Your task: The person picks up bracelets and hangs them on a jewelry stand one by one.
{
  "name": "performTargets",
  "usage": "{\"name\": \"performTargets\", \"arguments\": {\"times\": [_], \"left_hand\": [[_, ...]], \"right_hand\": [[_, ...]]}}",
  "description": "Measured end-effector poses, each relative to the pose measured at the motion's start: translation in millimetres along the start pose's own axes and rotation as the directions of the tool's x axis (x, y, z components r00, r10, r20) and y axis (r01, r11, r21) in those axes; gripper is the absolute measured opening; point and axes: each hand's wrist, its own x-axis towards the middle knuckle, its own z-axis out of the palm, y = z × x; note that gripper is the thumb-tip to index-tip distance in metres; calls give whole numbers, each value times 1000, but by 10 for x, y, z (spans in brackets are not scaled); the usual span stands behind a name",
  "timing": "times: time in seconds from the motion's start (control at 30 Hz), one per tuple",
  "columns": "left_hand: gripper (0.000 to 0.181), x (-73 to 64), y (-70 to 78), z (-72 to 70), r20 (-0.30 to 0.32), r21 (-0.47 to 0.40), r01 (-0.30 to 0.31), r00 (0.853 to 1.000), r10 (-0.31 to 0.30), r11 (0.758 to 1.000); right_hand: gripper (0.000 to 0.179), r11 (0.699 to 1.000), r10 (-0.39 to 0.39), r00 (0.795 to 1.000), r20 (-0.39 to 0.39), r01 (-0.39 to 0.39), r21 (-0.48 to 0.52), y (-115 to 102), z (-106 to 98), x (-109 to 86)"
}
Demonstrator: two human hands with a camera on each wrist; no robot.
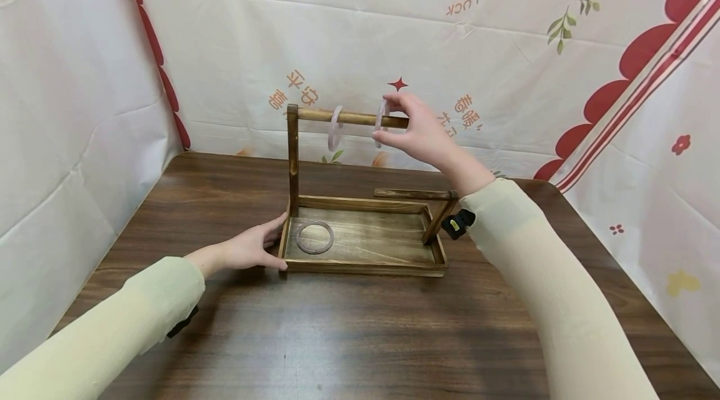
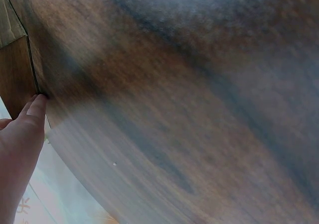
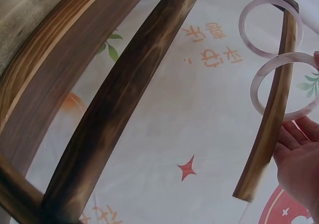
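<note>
A wooden stand has a shallow tray, an upper bar and a lower bar. My right hand pinches a pale lilac bangle between thumb and fingers, with the upper bar passing through its ring. The right wrist view shows this held bangle around the bar near its free end. A second bangle hangs farther left on that bar. Inside the tray, a third bangle lies flat at the left. My left hand rests against the tray's left end, thumb at the front corner.
The stand sits on a dark wood-grain table. Behind it hangs a white cloth backdrop with red and orange prints. A post rises at the tray's left end, and a shorter post stands at the right.
</note>
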Motion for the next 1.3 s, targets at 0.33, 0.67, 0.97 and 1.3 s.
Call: {"name": "performTargets", "arguments": {"times": [0.33, 0.67, 0.97, 1.3], "left_hand": [[103, -1, 6, 7, 1, 2, 4, 1000, -4, 1000], [103, 6, -7, 6, 5, -8, -3, 1000, 3, 1000], [103, 4, -9, 9, -12, -31, -26, 1000, 26, 999], [103, 0, -11, 1, -11, -21, -9, 1000, 9, 1000]], "right_hand": [[66, 999, -19, 999, 33, 18, 29, -90, 66, 31], [69, 1000, -26, 999, 46, 26, 2, -124, 96, 55], [70, 996, -59, 996, 68, 63, -57, -117, 130, 86], [70, 970, -94, 991, 96, 113, -216, -107, 179, 106]]}}
